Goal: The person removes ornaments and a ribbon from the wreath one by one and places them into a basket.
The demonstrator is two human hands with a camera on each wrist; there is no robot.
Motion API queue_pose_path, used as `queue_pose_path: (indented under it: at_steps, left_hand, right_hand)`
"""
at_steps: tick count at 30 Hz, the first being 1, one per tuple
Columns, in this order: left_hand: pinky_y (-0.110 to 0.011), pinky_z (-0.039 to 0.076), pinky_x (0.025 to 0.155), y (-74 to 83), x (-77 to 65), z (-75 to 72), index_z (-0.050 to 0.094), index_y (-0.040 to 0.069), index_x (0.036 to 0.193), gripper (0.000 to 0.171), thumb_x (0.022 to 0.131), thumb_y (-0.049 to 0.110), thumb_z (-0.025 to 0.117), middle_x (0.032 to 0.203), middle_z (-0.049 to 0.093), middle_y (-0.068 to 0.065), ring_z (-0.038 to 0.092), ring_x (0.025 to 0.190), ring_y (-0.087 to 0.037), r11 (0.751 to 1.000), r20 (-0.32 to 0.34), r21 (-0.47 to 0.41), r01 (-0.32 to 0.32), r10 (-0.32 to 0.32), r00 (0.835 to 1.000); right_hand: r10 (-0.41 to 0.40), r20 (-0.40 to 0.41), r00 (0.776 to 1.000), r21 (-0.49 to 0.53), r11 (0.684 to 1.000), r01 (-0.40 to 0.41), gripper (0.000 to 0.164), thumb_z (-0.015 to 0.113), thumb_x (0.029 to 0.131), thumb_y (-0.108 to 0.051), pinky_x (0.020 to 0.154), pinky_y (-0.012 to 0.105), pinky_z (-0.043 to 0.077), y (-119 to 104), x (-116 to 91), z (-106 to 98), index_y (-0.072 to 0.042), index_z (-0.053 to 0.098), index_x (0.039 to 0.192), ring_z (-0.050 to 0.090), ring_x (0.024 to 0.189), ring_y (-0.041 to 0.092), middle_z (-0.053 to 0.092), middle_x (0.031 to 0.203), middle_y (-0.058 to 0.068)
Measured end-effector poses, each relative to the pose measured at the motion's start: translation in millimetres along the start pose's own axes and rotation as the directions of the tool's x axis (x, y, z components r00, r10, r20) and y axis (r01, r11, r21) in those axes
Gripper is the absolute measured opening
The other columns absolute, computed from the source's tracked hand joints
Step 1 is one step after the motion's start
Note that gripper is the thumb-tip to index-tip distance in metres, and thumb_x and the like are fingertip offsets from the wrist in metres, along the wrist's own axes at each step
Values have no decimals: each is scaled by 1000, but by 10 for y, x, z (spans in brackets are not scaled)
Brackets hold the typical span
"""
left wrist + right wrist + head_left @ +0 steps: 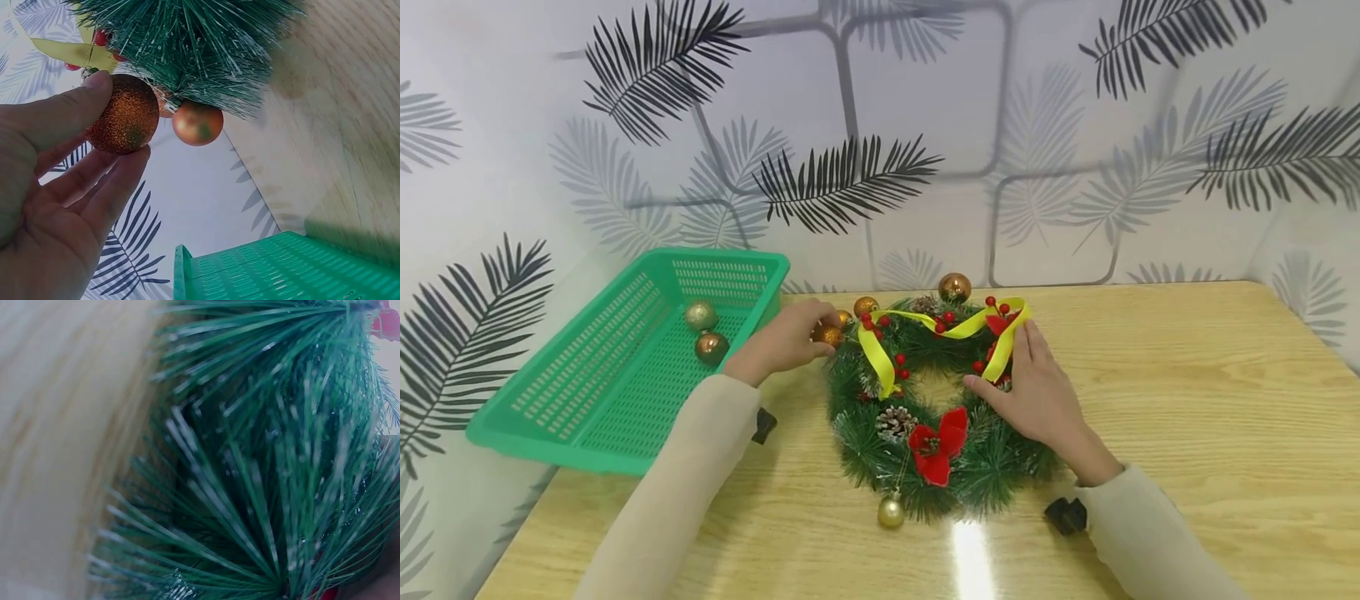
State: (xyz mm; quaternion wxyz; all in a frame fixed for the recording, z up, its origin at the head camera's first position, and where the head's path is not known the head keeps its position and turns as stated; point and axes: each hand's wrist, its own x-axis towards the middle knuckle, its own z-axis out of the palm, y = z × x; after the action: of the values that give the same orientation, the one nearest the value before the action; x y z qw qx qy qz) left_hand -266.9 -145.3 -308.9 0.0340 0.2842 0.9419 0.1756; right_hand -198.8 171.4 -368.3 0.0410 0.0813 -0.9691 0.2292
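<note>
Evergreen wreath (992, 475) is set on the wooden table (1187, 375), where a glittery bauble (122, 115) at its far-left edge is pinched by the left hand (790, 337); the right hand (1037, 400) is laid, fingers extended, along its right side beside yellow ribbon (877, 362). Bauble arranging appears under way; careful positioning, then release, seems called for. Movement is hemmed by the green basket (550, 454) at left and the wall (917, 108) behind; open room is left at right.
</note>
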Motion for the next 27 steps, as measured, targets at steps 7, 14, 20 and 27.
queue_pose_path:
  at_steps: [7, 14, 20, 27]
  left_hand:
    - [-40, 51, 83, 39, -15, -21, 59, -2, 114, 31, 86, 6, 69, 108, 61, -17, 59, 94, -28, 1000, -1, -1, 8, -8, 1000]
    - [-41, 52, 81, 93, -34, -101, 60, -4, 110, 28, 85, 3, 69, 106, 63, -18, 61, 92, -28, 1000, -42, -21, -14, 13, 999]
    - [-42, 51, 84, 103, -45, -158, 59, -5, 113, 31, 85, 2, 68, 107, 62, -19, 60, 95, -30, 1000, -47, -12, -8, 7, 999]
    - [-41, 51, 83, 110, -47, -204, 60, -3, 109, 27, 84, 2, 69, 102, 62, -17, 59, 93, -29, 1000, -52, 8, -16, 16, 999]
  right_hand:
    - [0, 2, 1000, 0, 1000, 0, 104, 51, 89, -60, 112, 59, 23, -3, -3, -1, 13, 5, 147, 10, 143, 46, 3, 156, 30]
    - [-1, 1, 1000, 4, 1000, 1, 104, 52, 89, -60, 112, 59, 23, -10, 7, -8, 12, 5, 147, 10, 143, 46, 2, 156, 30]
    - [-2, 4, 1000, 1, 1000, 2, 104, 51, 89, -61, 112, 59, 23, -6, 13, -5, 12, 5, 147, 10, 143, 46, 2, 156, 30]
    - [1, 7, 1000, 8, 1000, -1, 104, 52, 89, -59, 113, 58, 22, -7, 6, -10, 12, 4, 147, 9, 143, 46, 2, 156, 30]
